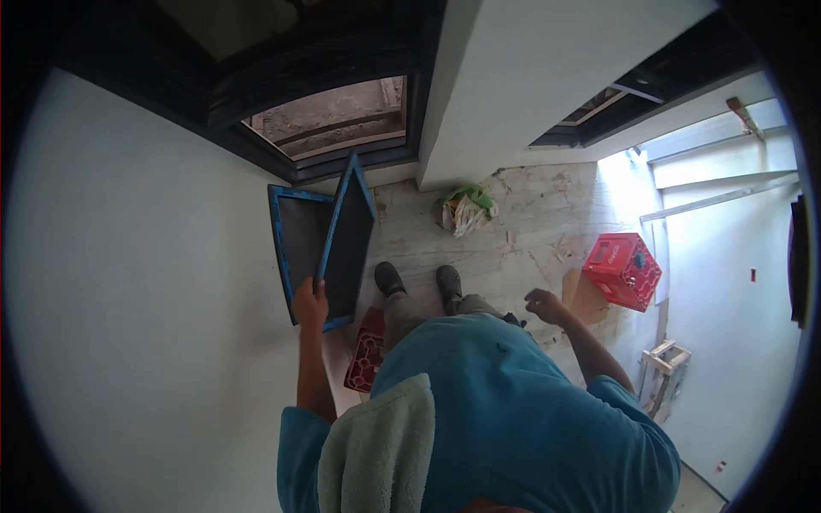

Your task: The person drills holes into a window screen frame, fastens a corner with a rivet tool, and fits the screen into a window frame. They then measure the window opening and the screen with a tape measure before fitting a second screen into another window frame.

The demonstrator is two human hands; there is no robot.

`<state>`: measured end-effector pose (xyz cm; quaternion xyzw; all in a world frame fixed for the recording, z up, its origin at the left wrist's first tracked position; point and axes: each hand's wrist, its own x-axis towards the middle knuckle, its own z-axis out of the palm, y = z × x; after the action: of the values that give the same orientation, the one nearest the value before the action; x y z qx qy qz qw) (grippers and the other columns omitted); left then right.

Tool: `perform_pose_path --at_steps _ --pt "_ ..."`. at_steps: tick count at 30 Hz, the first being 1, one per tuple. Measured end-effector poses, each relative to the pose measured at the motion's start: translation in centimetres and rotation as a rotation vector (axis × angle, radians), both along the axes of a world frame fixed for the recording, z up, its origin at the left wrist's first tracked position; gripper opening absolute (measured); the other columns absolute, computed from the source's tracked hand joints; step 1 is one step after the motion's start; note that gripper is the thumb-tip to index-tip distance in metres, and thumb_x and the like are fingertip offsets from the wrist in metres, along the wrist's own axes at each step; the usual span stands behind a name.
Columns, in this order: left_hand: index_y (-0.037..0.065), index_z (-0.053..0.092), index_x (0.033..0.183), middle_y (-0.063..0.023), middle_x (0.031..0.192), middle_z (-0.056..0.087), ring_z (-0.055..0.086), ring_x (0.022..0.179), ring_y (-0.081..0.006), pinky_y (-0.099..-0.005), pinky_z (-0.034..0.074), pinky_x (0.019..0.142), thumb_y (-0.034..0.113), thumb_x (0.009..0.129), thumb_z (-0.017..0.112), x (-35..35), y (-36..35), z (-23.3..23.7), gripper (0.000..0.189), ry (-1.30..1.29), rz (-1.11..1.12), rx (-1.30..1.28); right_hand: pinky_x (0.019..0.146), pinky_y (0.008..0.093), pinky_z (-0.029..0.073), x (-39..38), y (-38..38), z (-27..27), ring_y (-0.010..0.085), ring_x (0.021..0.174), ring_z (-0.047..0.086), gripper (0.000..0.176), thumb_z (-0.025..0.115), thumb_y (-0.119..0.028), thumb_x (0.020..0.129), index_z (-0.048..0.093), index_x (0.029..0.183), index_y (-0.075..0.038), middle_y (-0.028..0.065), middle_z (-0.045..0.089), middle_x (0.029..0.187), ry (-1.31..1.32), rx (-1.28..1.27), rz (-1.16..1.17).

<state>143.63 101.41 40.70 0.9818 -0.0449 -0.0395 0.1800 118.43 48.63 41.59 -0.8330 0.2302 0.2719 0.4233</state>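
Observation:
My left hand [310, 303] is wrapped round the near edge of a dark mesh window screen [349, 244] with blue along its frame. This screen is tilted, its top corner near the window sill. Behind it a second blue-edged screen [301, 224] leans against the white wall, partly covered by the first. Away from the screens, my right hand [546, 305] hangs at my right side over the floor. Its fingers are loosely bent and somewhat apart, with nothing visible in them.
A dark-framed window [342, 115] is ahead. A green and white plastic bag [467, 210] lies on the dusty floor [522, 205]. One red crate [623, 270] stands to the right, another red crate [366, 355] by my left leg. A small wooden frame [665, 369] stands at right.

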Motion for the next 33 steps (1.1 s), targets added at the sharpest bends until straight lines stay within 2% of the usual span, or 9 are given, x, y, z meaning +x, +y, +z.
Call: perform_pose_path --at_steps 6,8,10,13,16,19,22,28,33 --pt "0.001 0.062 0.097 -0.0166 0.075 0.062 0.061 0.067 -0.0332 -0.0381 0.047 0.061 0.025 0.085 0.06 -4.2 -2.3 23.0 0.027 0.025 -0.207 -0.08 0.084 0.0362 0.046 10.1 -0.9 0.0 0.0252 0.094 0.059 0.038 0.067 -0.025 0.076 0.058 0.106 -0.004 0.0125 0.062 0.097 -0.309 0.046 0.144" --pt "0.001 0.061 0.096 -0.0159 0.074 0.061 0.06 0.065 -0.0327 -0.0377 0.046 0.059 0.022 0.085 0.059 -5.5 -3.6 29.3 0.024 -0.056 -0.333 -0.043 0.097 0.0384 0.037 13.4 0.4 5.3 0.0312 0.116 0.046 0.062 0.066 -0.031 0.077 0.043 0.129 -0.005 0.0188 0.048 0.124 -0.561 0.09 0.095" --pt "0.001 0.06 0.096 -0.0149 0.075 0.06 0.058 0.064 -0.0323 -0.0389 0.044 0.058 0.021 0.085 0.058 -6.2 -4.8 34.6 0.023 -0.166 -0.444 0.004 0.099 0.0367 0.034 15.4 0.7 9.9 0.0265 0.12 0.042 0.067 0.067 -0.028 0.077 0.038 0.133 -0.005 0.0177 0.044 0.127 -0.807 0.207 0.021" --pt "0.002 0.056 0.097 -0.0139 0.078 0.058 0.055 0.067 -0.0319 -0.0408 0.041 0.061 0.022 0.087 0.055 -6.0 -6.8 39.6 0.023 -0.357 -0.565 0.184 0.093 0.0334 0.038 15.2 0.5 16.1 0.0205 0.107 0.05 0.056 0.068 -0.022 0.076 0.046 0.124 -0.002 0.0139 0.052 0.111 -0.938 0.56 0.008" --pt "0.002 0.054 0.098 -0.0137 0.08 0.056 0.052 0.071 -0.0318 -0.042 0.04 0.063 0.025 0.09 0.051 -4.6 -8.6 41.1 0.025 -0.518 -0.604 0.287 0.085 0.0326 0.042 13.9 -1.1 17.4 0.0189 0.098 0.054 0.038 0.069 -0.015 0.077 0.053 0.109 -0.002 0.0089 0.055 0.103 -0.896 0.651 -0.005" --pt "0.002 0.053 0.097 -0.0131 0.083 0.053 0.049 0.077 -0.03 -0.0391 0.038 0.068 0.029 0.093 0.045 -2.5 -10.7 40.6 0.028 -0.574 -0.594 0.238 0.073 0.0302 0.042 11.5 -2.6 19.7 0.0145 0.082 0.054 0.022 0.065 -0.011 0.077 0.056 0.094 -0.001 0.0055 0.055 0.087 -1.055 0.466 0.145" --pt "0.003 0.051 0.093 -0.0125 0.087 0.052 0.046 0.083 -0.0285 -0.0358 0.036 0.073 0.03 0.094 0.043 0.1 -11.9 38.1 0.029 -0.592 -0.627 0.152 0.069 0.0297 0.043 9.4 -0.9 21.3 0.0149 0.08 0.054 0.02 0.065 -0.012 0.077 0.058 0.091 0.0 0.0079 0.057 0.085 -1.045 0.74 -0.037" --pt "0.003 0.051 0.086 -0.0108 0.086 0.052 0.05 0.08 -0.0245 -0.0338 0.04 0.071 0.023 0.093 0.045 5.4 -11.2 30.5 0.023 -0.665 -0.393 -0.143 0.069 0.033 0.045 7.3 1.7 20.0 0.0251 0.079 0.058 0.022 0.065 -0.01 0.072 0.061 0.091 0.0 0.0123 0.059 0.086 -1.088 0.763 0.147" --pt "0.004 0.057 0.096 -0.011 0.095 0.056 0.054 0.087 -0.0231 -0.0339 0.043 0.078 0.034 0.091 0.049 -1.5 -19.9 26.7 0.031 -0.289 -0.481 -0.497 0.068 0.0372 0.047 8.0 1.3 19.1 0.0309 0.078 0.058 0.03 0.065 -0.01 0.059 0.062 0.088 0.0 0.0142 0.06 0.084 -1.227 0.459 0.208"
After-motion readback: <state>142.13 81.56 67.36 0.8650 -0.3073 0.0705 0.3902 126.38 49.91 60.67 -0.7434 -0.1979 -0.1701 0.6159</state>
